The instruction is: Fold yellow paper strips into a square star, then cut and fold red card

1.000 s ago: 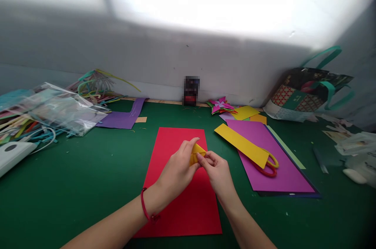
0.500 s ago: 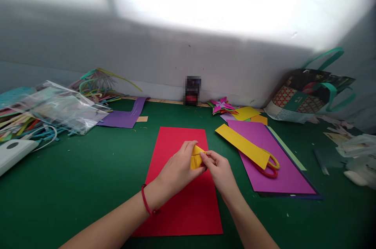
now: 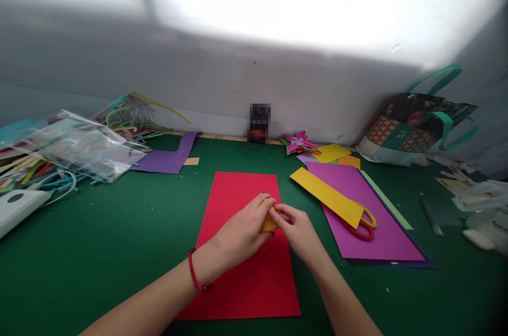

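Note:
A small piece of folded yellow paper (image 3: 269,224) is held between my two hands, largely covered by the fingers. My left hand (image 3: 246,225) wraps round it from the left, fingers over the top and thumb below. From the right, my right hand (image 3: 296,227) pinches its edge with thumb and index finger. Both hands are above a red sheet of paper (image 3: 238,288) that lies on the green table. The exact folds are hidden.
To the right, a yellow strip (image 3: 329,198) lies over scissors (image 3: 367,233) on purple sheets (image 3: 389,235). Folded paper stars (image 3: 299,143) are behind. At left are a clear plastic bag (image 3: 99,151), pipe cleaners (image 3: 130,108) and a white device (image 3: 21,209). A paper bag (image 3: 400,129) stands back right.
My left fingers have closed further over the folded yellow paper, so less of it shows. The right hand keeps its pinch with only a slight shift.

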Demonstrator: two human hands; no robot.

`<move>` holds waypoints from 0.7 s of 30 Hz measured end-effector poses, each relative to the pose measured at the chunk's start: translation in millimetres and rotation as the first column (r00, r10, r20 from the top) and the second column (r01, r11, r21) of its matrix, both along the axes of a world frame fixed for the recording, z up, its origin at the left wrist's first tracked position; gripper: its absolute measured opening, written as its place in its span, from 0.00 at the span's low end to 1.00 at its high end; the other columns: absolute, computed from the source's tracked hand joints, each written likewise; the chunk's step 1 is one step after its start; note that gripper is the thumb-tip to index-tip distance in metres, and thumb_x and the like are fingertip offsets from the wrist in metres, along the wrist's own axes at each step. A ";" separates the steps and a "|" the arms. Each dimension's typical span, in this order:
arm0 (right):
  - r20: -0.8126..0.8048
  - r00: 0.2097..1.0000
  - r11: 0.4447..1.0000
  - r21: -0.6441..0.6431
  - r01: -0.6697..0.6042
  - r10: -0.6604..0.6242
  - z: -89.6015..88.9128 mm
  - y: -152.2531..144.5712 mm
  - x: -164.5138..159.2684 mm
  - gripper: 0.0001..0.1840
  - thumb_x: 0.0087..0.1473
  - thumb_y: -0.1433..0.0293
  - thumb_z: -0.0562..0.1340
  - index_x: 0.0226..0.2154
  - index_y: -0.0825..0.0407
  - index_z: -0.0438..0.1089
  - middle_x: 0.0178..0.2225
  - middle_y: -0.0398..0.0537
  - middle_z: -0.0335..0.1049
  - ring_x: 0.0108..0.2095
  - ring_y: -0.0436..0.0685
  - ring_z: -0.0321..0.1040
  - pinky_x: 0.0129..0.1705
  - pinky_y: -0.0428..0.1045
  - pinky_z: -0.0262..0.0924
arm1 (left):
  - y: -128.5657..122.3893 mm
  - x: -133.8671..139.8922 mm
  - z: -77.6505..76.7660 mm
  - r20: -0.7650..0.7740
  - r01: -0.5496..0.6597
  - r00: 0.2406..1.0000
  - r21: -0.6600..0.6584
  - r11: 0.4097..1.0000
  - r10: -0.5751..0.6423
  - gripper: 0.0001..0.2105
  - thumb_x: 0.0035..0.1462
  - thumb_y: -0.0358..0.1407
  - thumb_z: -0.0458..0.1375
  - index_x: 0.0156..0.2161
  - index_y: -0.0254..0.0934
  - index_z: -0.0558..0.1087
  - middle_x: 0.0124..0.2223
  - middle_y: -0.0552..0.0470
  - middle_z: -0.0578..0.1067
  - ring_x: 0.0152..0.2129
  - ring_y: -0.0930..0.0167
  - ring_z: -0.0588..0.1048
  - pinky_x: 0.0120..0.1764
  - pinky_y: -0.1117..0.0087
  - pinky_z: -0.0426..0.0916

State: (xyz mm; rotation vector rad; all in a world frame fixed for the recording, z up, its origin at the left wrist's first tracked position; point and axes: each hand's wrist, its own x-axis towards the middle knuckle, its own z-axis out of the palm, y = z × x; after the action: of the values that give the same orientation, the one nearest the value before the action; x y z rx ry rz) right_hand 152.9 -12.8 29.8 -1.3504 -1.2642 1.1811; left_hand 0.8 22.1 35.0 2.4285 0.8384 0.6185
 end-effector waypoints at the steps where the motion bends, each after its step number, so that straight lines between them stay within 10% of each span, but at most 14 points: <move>1: 0.005 1.000 1.000 0.003 -0.026 0.026 -0.4 0.4 0.5 0.16 0.51 0.59 0.57 0.36 0.54 0.70 0.26 0.46 0.70 0.30 0.55 0.67 0.31 0.47 0.60 | 0.4 0.0 -1.5 -0.034 0.021 0.999 0.038 0.999 -0.019 0.25 0.54 0.28 0.52 0.57 0.40 0.52 0.58 0.44 0.59 0.56 0.64 0.55 0.52 0.60 0.60; 6: 0.029 0.999 1.000 -0.021 -0.011 0.012 -10.6 4.1 4.2 0.16 0.50 0.59 0.57 0.33 0.55 0.69 0.24 0.44 0.68 0.25 0.53 0.65 0.28 0.47 0.58 | 0.6 3.2 -3.7 -0.197 0.057 0.981 0.284 0.957 0.000 0.29 0.53 0.30 0.55 0.59 0.42 0.49 0.61 0.43 0.53 0.59 0.58 0.44 0.55 0.44 0.41; 10: -0.110 0.970 0.976 -0.045 0.215 -0.218 -17.5 9.5 11.6 0.15 0.48 0.58 0.60 0.29 0.54 0.67 0.20 0.42 0.67 0.21 0.50 0.62 0.24 0.45 0.56 | -3.3 6.0 5.0 -0.069 -0.153 0.981 0.305 0.940 0.182 0.31 0.55 0.38 0.54 0.61 0.44 0.44 0.63 0.44 0.46 0.60 0.59 0.40 0.55 0.44 0.39; 15: -0.576 0.786 0.973 -0.186 0.140 -0.223 -4.6 10.2 20.7 0.16 0.48 0.64 0.62 0.39 0.53 0.66 0.36 0.50 0.72 0.34 0.53 0.70 0.35 0.47 0.62 | 1.8 6.4 2.1 0.249 -0.392 0.871 -0.166 0.905 0.423 0.25 0.59 0.41 0.48 0.59 0.40 0.48 0.61 0.44 0.53 0.58 0.64 0.52 0.55 0.55 0.53; 21: -0.640 0.751 0.981 -0.185 0.056 -0.163 0.4 6.8 16.3 0.11 0.49 0.67 0.61 0.38 0.53 0.67 0.34 0.48 0.73 0.33 0.52 0.72 0.36 0.45 0.64 | 6.5 19.7 -10.6 0.518 0.127 0.804 -0.631 0.765 0.293 0.19 0.60 0.41 0.46 0.53 0.35 0.62 0.56 0.43 0.63 0.53 0.65 0.62 0.53 0.61 0.58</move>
State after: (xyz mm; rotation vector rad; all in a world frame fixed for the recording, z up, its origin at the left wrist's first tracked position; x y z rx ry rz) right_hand 169.3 -6.0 30.1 -0.9526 -0.5821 1.5135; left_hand 20.5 28.6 24.4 1.4373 0.7282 0.8888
